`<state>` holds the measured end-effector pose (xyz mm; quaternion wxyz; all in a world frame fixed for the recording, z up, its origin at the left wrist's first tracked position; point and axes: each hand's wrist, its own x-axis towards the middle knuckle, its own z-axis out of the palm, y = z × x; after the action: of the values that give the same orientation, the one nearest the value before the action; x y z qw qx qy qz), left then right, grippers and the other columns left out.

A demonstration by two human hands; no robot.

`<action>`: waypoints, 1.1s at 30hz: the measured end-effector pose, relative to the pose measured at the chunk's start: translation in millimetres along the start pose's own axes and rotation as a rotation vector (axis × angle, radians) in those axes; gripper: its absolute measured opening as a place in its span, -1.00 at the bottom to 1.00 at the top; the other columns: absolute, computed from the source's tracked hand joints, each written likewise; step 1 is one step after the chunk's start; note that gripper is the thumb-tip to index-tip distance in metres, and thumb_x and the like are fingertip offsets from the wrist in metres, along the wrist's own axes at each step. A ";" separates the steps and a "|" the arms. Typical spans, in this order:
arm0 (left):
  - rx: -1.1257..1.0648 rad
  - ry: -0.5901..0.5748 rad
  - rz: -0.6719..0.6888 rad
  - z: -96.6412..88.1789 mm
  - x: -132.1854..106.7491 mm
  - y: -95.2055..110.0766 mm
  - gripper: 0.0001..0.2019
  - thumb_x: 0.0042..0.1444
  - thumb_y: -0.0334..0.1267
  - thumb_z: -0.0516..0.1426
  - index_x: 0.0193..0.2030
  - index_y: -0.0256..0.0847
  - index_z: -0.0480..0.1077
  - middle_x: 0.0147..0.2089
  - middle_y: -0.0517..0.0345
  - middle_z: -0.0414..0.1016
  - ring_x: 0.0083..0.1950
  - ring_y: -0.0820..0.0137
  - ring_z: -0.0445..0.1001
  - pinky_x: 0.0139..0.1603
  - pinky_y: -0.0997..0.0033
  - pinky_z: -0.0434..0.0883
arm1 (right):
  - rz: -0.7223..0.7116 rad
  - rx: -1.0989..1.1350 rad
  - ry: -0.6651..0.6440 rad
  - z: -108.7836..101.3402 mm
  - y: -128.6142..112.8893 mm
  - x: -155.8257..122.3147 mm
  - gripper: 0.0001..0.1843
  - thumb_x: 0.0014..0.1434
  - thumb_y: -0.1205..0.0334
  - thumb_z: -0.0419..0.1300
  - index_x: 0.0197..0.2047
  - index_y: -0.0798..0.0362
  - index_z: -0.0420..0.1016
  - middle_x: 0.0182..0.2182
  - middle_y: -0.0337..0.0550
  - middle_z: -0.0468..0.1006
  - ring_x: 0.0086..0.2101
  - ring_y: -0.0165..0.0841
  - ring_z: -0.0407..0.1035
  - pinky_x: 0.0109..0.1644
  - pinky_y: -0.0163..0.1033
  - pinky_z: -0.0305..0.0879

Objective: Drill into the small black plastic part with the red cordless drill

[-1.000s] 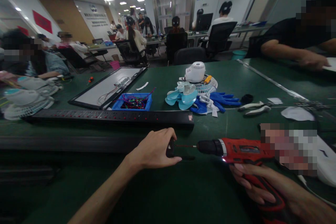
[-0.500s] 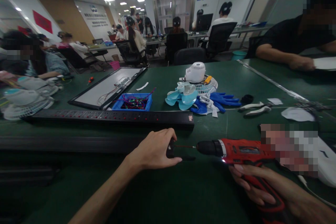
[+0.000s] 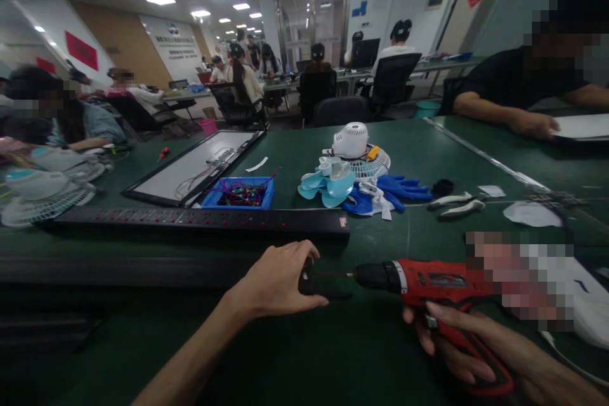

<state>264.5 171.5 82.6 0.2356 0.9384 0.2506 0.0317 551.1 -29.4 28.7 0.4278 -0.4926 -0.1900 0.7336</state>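
Note:
My left hand (image 3: pixel 276 282) is wrapped over the right end of a long black bar (image 3: pixel 143 273), thumb and fingers either side of a small black end piece (image 3: pixel 306 278). My right hand (image 3: pixel 457 336) holds a red cordless drill (image 3: pixel 442 279) by its grip, and the index finger lies near the trigger. The drill points left, its thin bit (image 3: pixel 335 274) reaching toward the end piece. Whether the tip touches a screw there is too small to tell. Behind the bar lies a black power strip (image 3: pixel 204 221) with a row of red spots.
A blue tray (image 3: pixel 238 193) of wires stands beside a framed panel (image 3: pixel 190 168). Farther right are a white fan body (image 3: pixel 351 139), light-blue fan blades (image 3: pixel 328 181), blue gloves (image 3: pixel 394 193) and pliers (image 3: pixel 457 204). Another person (image 3: pixel 514 95) sits across the table at right.
The small light on the drill was lit and now shows dark. My right fingers have loosened around the trigger. The left hand keeps its hold, and the view has tilted slightly.

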 end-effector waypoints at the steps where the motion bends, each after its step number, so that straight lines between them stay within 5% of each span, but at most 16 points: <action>1: -0.001 0.002 0.001 0.3 0.1 -0.5 -0.38 0.04 0.17 0.36 0.11 -0.11 0.33 0.05 0.06 0.55 0.04 0.13 0.55 -0.01 0.15 0.44 | -0.021 -0.001 -0.005 -1.1 1.0 0.9 -0.54 0.10 -0.20 0.40 -0.16 0.02 0.75 -0.42 -0.03 0.72 -0.78 -0.66 0.15 -0.63 -0.48 0.28; 7: -0.001 0.014 0.004 1.6 -0.4 -1.5 -0.39 0.03 0.15 0.38 0.11 -0.10 0.35 0.07 0.06 0.55 0.06 0.11 0.54 0.00 0.16 0.43 | -0.052 -0.007 0.012 3.1 -0.6 1.3 -0.38 0.11 -0.31 0.33 -0.10 0.09 0.75 -0.43 0.11 0.73 -0.79 -0.65 0.14 -0.66 -0.47 0.25; 19: -0.015 -0.005 0.017 -1.2 -1.4 -2.6 -0.40 0.04 0.09 0.39 0.13 -0.09 0.34 0.07 0.10 0.55 0.06 0.16 0.54 0.00 0.19 0.42 | -0.006 -0.017 0.040 9.8 -6.3 -1.9 -0.40 0.11 -0.32 0.34 -0.20 0.10 0.77 -0.46 -0.01 0.72 -0.78 -0.68 0.13 -0.66 -0.49 0.22; 27: 0.039 0.028 0.075 1.0 -1.1 -9.8 -0.46 0.04 0.08 0.41 0.03 -0.12 0.38 0.01 0.13 0.55 0.01 0.18 0.55 -0.06 0.22 0.41 | -0.033 -0.045 0.067 2.6 -0.9 -1.7 -0.67 0.09 -0.04 0.45 -0.29 0.08 0.74 -0.36 0.04 0.76 -0.77 -0.69 0.14 -0.64 -0.49 0.21; 33: 0.069 0.045 0.098 5.6 -1.4 -12.5 -0.44 0.05 0.11 0.41 0.06 -0.14 0.39 0.01 0.11 0.54 0.00 0.19 0.54 -0.06 0.22 0.41 | -0.078 -0.054 0.049 4.3 -1.0 -0.2 -0.65 0.14 -0.05 0.40 -0.37 0.10 0.63 -0.38 0.05 0.73 -0.78 -0.66 0.10 -0.63 -0.43 0.25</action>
<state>258.6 178.0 72.0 0.1958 0.9562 0.2107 0.0554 547.8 -28.3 31.4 0.4472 -0.5140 -0.2182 0.6987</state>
